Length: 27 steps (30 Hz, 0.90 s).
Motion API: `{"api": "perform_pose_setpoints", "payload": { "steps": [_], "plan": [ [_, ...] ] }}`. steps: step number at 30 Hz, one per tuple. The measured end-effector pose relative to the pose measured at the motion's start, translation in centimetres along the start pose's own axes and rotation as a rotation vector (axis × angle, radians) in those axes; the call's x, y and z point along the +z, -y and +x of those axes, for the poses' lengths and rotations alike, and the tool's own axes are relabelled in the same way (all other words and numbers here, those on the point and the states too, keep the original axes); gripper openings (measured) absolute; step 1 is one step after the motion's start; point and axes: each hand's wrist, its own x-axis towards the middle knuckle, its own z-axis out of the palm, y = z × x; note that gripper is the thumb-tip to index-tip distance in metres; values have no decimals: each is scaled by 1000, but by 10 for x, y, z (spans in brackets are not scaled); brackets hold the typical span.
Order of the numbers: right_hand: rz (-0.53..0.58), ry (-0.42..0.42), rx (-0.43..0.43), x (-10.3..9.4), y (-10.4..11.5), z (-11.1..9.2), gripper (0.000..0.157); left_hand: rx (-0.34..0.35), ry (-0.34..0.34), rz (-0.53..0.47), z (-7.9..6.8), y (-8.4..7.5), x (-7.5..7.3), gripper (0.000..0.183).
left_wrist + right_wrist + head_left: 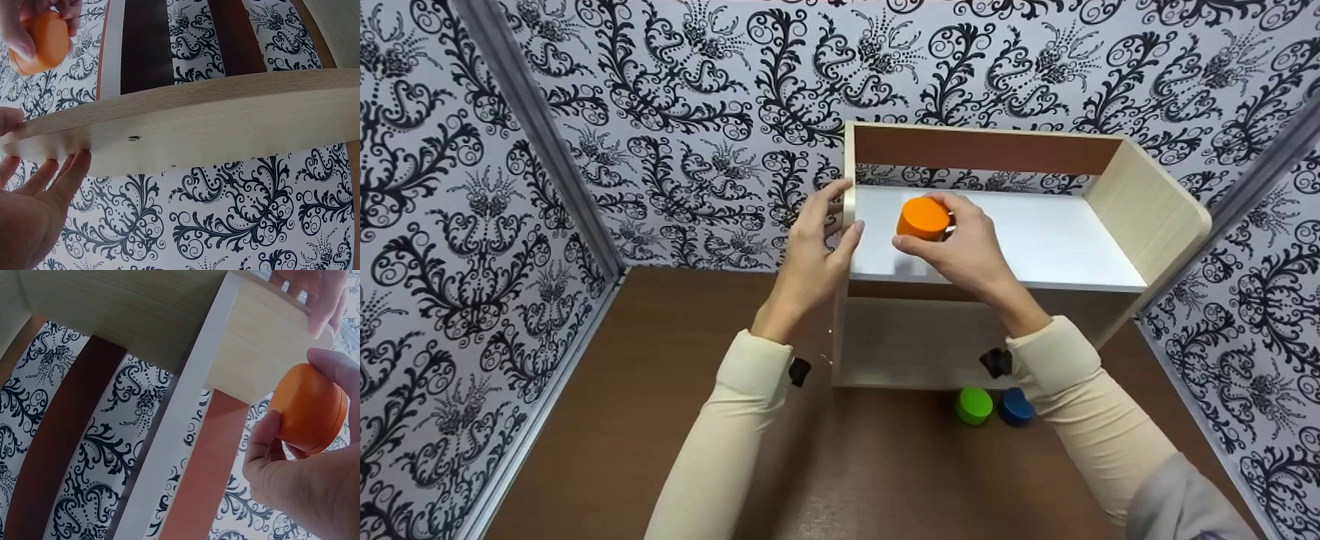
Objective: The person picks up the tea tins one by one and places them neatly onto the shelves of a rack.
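Observation:
My right hand (960,240) grips a round orange container (924,217), thumb on one side and fingers on the other. It is held above the white upper board (1057,232) of a small wooden shelf. In the right wrist view a thin seam runs round the orange container (306,408) near one end. My left hand (817,247) holds the shelf's left side panel (850,161) near its upper front edge. The left wrist view has the fingers (70,174) against the panel's outer face and the thumb on the other side.
A green round container (975,406) and a blue one (1016,407) stand on the brown tabletop (660,420) before the shelf's lower board (915,341). The shelf's right side panel (1155,210) rises beyond my right hand. Patterned walls (697,135) enclose the back and sides.

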Motion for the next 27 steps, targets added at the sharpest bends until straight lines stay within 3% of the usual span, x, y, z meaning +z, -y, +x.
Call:
{"api": "perform_pose_setpoints", "payload": {
  "steps": [27],
  "plan": [
    [-67,23,113,14,-21,22,62,-8,16,24,0,-1,-1,52]
  ]
}}
